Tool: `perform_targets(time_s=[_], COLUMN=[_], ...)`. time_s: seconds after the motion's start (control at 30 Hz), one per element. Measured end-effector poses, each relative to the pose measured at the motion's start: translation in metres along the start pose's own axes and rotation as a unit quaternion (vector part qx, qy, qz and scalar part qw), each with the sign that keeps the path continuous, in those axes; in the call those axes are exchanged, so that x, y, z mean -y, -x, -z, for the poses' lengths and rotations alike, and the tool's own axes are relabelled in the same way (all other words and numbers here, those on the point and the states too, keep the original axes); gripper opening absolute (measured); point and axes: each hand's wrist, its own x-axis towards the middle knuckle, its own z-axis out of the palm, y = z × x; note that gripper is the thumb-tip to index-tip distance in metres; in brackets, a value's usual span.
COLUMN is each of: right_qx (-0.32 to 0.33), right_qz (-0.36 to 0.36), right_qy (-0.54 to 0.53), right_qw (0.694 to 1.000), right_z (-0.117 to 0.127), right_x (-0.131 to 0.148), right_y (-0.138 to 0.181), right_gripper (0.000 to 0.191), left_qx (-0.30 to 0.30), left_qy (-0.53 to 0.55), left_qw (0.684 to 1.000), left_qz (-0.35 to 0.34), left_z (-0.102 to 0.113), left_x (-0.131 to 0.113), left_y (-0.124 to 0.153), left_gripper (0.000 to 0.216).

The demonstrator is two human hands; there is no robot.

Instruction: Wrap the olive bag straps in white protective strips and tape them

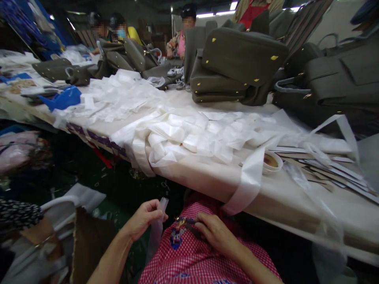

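Observation:
My left hand (148,217) is closed in a pinch on a translucent white plastic strip (155,233), which hangs down beside my lap. Over the red checked apron (207,264), my right hand (215,232) grips a dark strap (192,225) with small gold-coloured metal at its end, partly hidden by my fingers. The two hands are apart, with the metal end between them. Above them, on the table, lies a heap of crumpled white plastic strips (177,130). One wide strip (247,183) droops over the table edge.
The long table (201,177) runs across in front. Dark olive bags (237,63) stand at its back. A small bowl of brown liquid (271,162) sits beside flat strips (334,169). A cardboard box (89,236) and another person's arm (38,232) are at lower left.

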Motion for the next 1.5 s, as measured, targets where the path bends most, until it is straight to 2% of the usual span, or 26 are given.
perform_targets(time_s=[0.13, 0.2, 0.27, 0.4, 0.47, 0.6, 0.77, 0.97, 1.03, 1.17, 1.23, 1.4, 1.5], right_qx=[0.041, 0.048, 0.046, 0.059, 0.086, 0.125, 0.156, 0.205, 0.203, 0.14, 0.117, 0.088, 0.056], right_qz=[-0.055, -0.061, -0.059, -0.06, -0.07, -0.128, -0.16, -0.147, -0.122, -0.057, -0.032, 0.006, -0.003], right_qy=[-0.15, -0.203, -0.242, -0.29, -0.334, -0.452, -0.467, -0.501, -0.492, -0.408, -0.384, -0.384, -0.424], right_qw=[0.986, 0.976, 0.967, 0.953, 0.936, 0.874, 0.856, 0.828, 0.837, 0.9, 0.915, 0.919, 0.904], right_z=[0.022, 0.029, 0.032, 0.029, 0.028, 0.03, 0.032, 0.033, 0.032, 0.028, 0.028, 0.044, 0.059], right_x=[-0.002, 0.001, 0.007, 0.02, 0.019, 0.001, -0.019, -0.02, -0.017, -0.006, 0.001, 0.009, 0.007], right_y=[0.006, 0.008, 0.01, 0.015, 0.018, 0.025, 0.029, 0.032, 0.031, 0.024, 0.022, 0.028, 0.036], right_gripper=[0.031, 0.035, 0.038, 0.046, 0.056, 0.069, 0.072, 0.069, 0.069, 0.061, 0.057, 0.054, 0.047], left_qx=[0.096, 0.145, 0.169, 0.16, 0.139, 0.094, 0.068, 0.06, 0.061, 0.069, 0.073, 0.044, 0.014], left_qy=[-0.02, -0.015, 0.002, -0.011, -0.017, -0.017, -0.011, 0.025, 0.03, 0.036, 0.037, 0.056, 0.071], left_qw=[0.995, 0.989, 0.986, 0.987, 0.989, 0.994, 0.997, 0.998, 0.998, 0.997, 0.997, 0.997, 0.997], left_qz=[-0.019, -0.02, -0.004, -0.027, -0.053, -0.048, -0.033, -0.015, -0.011, -0.003, 0.0, -0.005, -0.004], left_z=[-0.01, -0.022, -0.037, -0.066, -0.073, -0.067, -0.053, -0.052, -0.054, -0.061, -0.064, -0.056, -0.048], left_x=[-0.011, -0.014, -0.014, -0.009, -0.006, -0.005, -0.005, -0.005, -0.004, -0.001, -0.002, -0.012, -0.015], left_y=[0.0, -0.002, -0.005, -0.012, -0.016, -0.019, -0.018, -0.019, -0.02, -0.019, -0.018, -0.013, -0.011], left_gripper=[0.03, 0.025, 0.017, 0.008, 0.013, 0.021, 0.03, 0.036, 0.036, 0.039, 0.042, 0.059, 0.056])
